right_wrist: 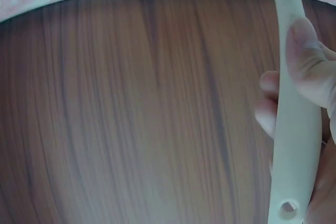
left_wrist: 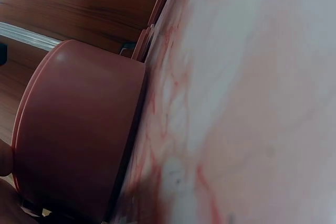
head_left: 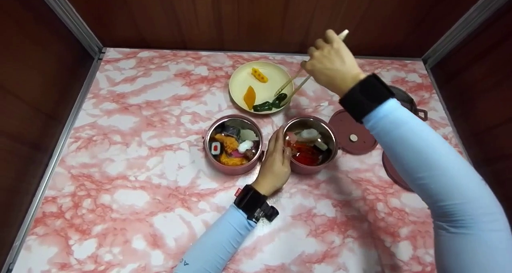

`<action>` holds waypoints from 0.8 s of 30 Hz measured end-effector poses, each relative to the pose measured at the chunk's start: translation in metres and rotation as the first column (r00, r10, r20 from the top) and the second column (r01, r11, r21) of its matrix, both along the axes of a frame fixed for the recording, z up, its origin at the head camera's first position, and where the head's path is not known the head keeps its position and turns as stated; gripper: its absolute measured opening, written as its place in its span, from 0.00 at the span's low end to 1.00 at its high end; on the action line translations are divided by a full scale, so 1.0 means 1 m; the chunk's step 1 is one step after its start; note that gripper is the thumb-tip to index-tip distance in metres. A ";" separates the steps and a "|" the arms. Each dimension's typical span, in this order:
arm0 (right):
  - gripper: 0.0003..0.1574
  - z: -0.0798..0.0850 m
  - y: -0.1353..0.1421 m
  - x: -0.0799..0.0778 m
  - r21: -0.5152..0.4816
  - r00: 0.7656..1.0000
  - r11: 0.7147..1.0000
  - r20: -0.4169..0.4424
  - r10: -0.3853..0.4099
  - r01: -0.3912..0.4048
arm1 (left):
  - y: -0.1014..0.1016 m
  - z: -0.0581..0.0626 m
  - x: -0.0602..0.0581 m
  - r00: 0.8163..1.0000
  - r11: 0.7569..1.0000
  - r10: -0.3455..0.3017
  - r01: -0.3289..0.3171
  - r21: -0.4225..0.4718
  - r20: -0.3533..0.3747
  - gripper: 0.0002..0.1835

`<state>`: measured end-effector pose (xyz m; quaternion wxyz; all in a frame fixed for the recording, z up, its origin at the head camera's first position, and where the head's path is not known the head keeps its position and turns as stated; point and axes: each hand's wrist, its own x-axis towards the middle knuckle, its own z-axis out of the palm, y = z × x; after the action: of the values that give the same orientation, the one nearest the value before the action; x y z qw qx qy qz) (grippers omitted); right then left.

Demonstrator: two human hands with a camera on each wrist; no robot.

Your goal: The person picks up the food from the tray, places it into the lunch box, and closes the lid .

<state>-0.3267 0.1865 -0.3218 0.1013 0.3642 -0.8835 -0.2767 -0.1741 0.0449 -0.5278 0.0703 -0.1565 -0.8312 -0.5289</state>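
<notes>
My left hand (head_left: 275,167) reaches between two pink pots, its fingers fairly straight along the side of the right pot (head_left: 313,169) and its thumb at the rim. In the left wrist view that pot's wall (left_wrist: 79,129) stands close, with fingertips at its rim. My right hand (head_left: 332,63) grips cream tongs (right_wrist: 296,140), whose slender arms reach down to a dark green piece (head_left: 281,99) at the edge of a cream plate (head_left: 239,71). Beside that piece lie another green piece (head_left: 263,106), an orange slice (head_left: 249,97) and a spotted yellow piece (head_left: 259,75).
The left pot (head_left: 232,170) holds several toy foods, including a sushi roll (head_left: 216,147). Pale and red pieces lie in the right pot. A pink lid (head_left: 348,125) rests to its right; more pink cookware (head_left: 394,171) is partly behind my right arm. Wooden walls (head_left: 200,17) enclose the table.
</notes>
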 end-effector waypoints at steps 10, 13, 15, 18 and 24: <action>0.05 0.004 0.006 -0.016 -0.022 0.991 0.997 0.118 -0.067 0.070 | 0.003 0.002 0.000 1.000 1.000 -0.009 0.009 0.008 0.013 0.31; 0.05 0.000 0.011 -0.018 -0.047 0.967 0.987 0.210 -0.143 0.156 | 0.003 0.002 0.001 1.000 1.000 -0.013 0.013 0.002 0.025 0.32; 0.07 -0.003 0.014 -0.019 -0.067 0.945 0.975 0.268 -0.189 0.214 | 0.003 0.002 0.001 1.000 1.000 -0.011 0.011 0.002 0.026 0.32; 0.08 -0.006 0.021 -0.020 -0.113 0.922 0.955 0.313 -0.229 0.276 | 0.002 0.001 0.001 1.000 1.000 -0.007 0.006 0.001 0.025 0.33; 0.11 -0.001 0.031 -0.020 -0.166 0.897 0.922 0.341 -0.280 0.351 | -0.001 0.000 -0.001 0.999 1.000 -0.009 0.009 0.004 0.030 0.33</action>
<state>-0.3468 0.2180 -0.3228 -0.0453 0.2406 -0.9611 -0.1278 -0.1746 0.0444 -0.5281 0.0555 -0.1521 -0.8305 -0.5330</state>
